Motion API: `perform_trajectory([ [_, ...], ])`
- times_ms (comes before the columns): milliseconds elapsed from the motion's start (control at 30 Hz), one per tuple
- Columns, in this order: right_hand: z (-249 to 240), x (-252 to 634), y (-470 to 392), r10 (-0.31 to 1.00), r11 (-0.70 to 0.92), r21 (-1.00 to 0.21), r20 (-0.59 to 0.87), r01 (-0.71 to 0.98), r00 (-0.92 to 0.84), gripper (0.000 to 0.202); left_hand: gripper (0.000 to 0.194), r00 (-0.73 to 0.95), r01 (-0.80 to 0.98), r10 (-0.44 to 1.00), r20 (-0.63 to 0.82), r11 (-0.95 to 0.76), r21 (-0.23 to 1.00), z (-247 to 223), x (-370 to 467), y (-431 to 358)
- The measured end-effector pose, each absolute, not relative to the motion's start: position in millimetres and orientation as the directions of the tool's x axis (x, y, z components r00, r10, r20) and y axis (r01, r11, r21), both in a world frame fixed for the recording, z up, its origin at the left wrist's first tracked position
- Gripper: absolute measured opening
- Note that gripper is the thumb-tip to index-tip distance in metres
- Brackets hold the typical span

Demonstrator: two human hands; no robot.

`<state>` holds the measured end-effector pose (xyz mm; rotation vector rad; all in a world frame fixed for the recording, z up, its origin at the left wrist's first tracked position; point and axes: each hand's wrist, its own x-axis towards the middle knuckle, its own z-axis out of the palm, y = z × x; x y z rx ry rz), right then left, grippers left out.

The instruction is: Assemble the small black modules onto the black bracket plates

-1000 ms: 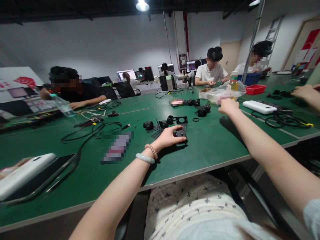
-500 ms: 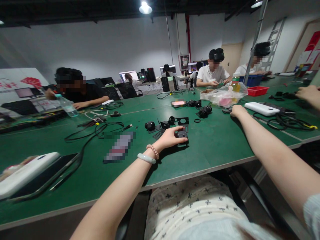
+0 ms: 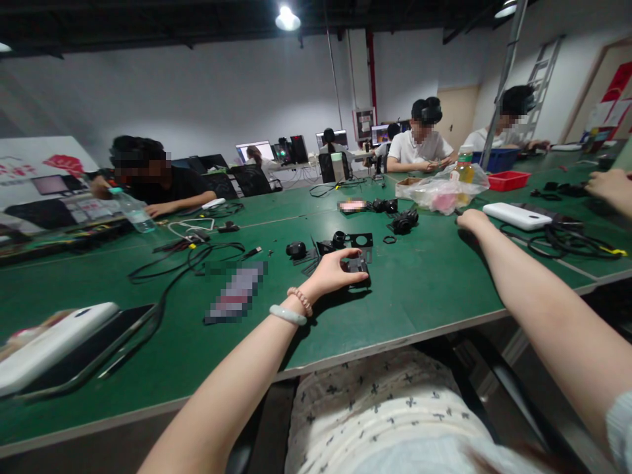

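My left hand [image 3: 332,268] is closed around a small black blocky part [image 3: 358,270], thumb on the near side and fingers on the far side, low over the table. Just behind it lie black plates and round black pieces, among them a flat plate with a round hole [image 3: 361,239] and a lens-like piece [image 3: 296,249]. Farther right, my right hand [image 3: 471,222] reaches to the table beside a clear plastic bag [image 3: 434,195]. Its fingers are curled and mostly hidden behind the hand; a bit of something dark shows at their tips.
On the green table [image 3: 415,296] lie a black ring [image 3: 390,239], black assemblies [image 3: 405,221], a white power bank [image 3: 517,215] with cables, and a red tray [image 3: 508,180]. Phones and a cable [image 3: 197,276] lie left. Co-workers sit across the table; another person's hand [image 3: 612,187] is at right.
My left hand has shifted slightly left and tilted the black part. The dark object by my right fingers, plainer before, is now mostly hidden behind the hand.
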<state>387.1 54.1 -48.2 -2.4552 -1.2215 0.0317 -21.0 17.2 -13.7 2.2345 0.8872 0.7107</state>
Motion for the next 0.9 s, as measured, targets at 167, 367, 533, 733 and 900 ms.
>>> perform_trajectory([
  [167,-37,377,56,0.719,-0.567,-0.427,0.161,0.705,0.676,0.044,0.061,0.567,0.341,0.764,0.307,-0.557,0.757,-14,-21,18],
  [367,-7,323,41,0.654,-0.272,-0.477,0.546,0.836,0.524,0.047,0.06,0.452,0.271,0.792,0.412,-0.561,0.782,-11,-21,20],
  [533,12,259,9,0.702,0.178,-0.302,0.706,0.937,0.094,0.057,0.057,0.421,0.13,0.836,0.352,-0.439,0.889,-8,-25,22],
  [733,-3,207,-3,0.675,0.579,-0.31,0.702,0.754,-0.229,0.056,0.053,0.517,-0.194,0.802,0.3,-0.232,0.953,-5,-31,24],
  [900,-13,192,-6,0.635,0.693,-0.305,0.688,0.654,-0.352,0.057,0.053,0.547,-0.257,0.797,0.257,-0.133,0.957,-1,-35,23],
])
